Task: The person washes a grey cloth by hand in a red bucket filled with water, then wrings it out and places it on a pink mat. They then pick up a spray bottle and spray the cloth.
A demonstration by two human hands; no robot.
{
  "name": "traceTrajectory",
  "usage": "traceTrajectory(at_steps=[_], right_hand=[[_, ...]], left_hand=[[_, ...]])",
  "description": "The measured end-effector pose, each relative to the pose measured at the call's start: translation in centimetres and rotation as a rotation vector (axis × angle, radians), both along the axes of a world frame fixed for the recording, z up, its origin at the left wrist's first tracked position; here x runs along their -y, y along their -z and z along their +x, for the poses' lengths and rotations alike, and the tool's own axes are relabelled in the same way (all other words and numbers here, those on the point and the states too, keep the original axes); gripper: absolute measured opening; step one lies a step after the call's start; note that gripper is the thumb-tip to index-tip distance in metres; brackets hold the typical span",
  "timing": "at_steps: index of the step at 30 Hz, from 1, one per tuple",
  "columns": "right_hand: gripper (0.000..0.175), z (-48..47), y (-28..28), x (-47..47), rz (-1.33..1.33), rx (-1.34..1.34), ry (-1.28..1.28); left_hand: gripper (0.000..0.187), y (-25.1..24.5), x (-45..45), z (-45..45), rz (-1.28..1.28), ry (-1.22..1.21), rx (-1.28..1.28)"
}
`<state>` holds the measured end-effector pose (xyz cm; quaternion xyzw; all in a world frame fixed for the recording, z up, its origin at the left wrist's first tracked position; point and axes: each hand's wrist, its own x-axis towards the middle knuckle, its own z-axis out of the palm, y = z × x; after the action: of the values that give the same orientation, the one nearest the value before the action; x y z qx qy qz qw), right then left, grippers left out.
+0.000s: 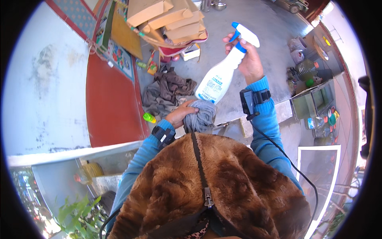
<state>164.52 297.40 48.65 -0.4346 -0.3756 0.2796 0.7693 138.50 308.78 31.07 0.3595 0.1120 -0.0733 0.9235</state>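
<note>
In my right hand (250, 59) is a white spray bottle (219, 76) with a blue collar and trigger, gripped around its neck. It tilts, with its base down to the left and its nozzle head up to the right. Printed writing covers its front. My left hand (179, 115) holds a bunched grey cloth (200, 115), thumb on top, close to my chest. The bottle's base is right above the cloth; whether they touch I cannot tell. Crumpled grey and brown cloths (168, 89) lie beyond my left hand, and a small green bottle (149, 117) is left of it.
A basket (185, 44) piled with cardboard boxes (170, 19) stands at the upper left, by a red-and-white wall (113, 104). At the right are a glass tank (313, 100), several large plastic bottles (317, 123) and a white-framed panel (317, 176). A cable (286, 154) hangs from my right wrist.
</note>
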Motion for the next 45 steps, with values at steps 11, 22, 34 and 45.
traceTrajectory(at_steps=[11,22,34,45], right_hand=[[0.041,-6.6,0.6,2.1,-0.383,0.316,0.133],[0.058,-11.2,-9.9,4.9,0.251,0.378,-0.508],[0.039,-11.9,-1.5,0.9,-0.387,0.394,-0.277],[0.026,-11.2,2.4,-0.8,-0.5,0.307,-0.165]], left_hand=[[0.047,-4.2,-4.0,-1.8,0.255,-0.507,0.054],[0.049,-9.9,-4.6,-3.7,0.24,-0.691,0.003],[0.056,-12.8,-5.7,-3.6,0.526,-0.829,0.034],[0.054,-14.4,-5.4,-2.6,0.686,-0.865,0.064]])
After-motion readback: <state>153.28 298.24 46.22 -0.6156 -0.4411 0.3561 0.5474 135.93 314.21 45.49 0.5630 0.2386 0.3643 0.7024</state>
